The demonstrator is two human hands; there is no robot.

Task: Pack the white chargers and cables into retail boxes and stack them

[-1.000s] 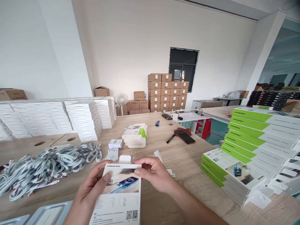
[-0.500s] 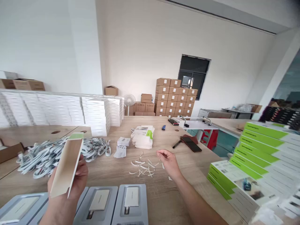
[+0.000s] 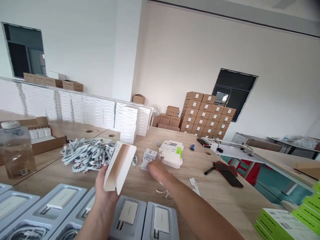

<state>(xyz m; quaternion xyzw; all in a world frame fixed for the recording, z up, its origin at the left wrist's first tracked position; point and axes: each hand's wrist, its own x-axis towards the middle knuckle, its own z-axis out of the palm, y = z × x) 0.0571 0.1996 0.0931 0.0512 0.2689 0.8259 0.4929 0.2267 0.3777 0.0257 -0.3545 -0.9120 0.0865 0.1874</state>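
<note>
My left hand [image 3: 106,196] is closed around an open white cardboard box [image 3: 127,166], tilted so that its bare brown inside shows. At the middle of the table my right hand [image 3: 157,170] reaches onto small printed cards [image 3: 145,163], beside a short stack of cards [image 3: 150,153]; its fingertips are hidden. Just beyond lies a pile of flattened white boxes [image 3: 171,156]. Grey trays stand in a row in front of me, and a white charger [image 3: 161,220] lies in the nearest right one. Coiled white cables [image 3: 90,155] are heaped left of the box.
A clear plastic bottle [image 3: 17,150] and a brown carton [image 3: 48,143] stand at left. White boxes [image 3: 95,110] are stacked along the back. A phone [image 3: 228,174], a marker [image 3: 209,170] and paper scraps [image 3: 193,186] lie right. Green-and-white boxes [image 3: 277,220] fill the lower right corner.
The view has swung left. My right hand has moved from above the paper strips to the printed cards. My left hand still holds the open box, now turned the other way.
</note>
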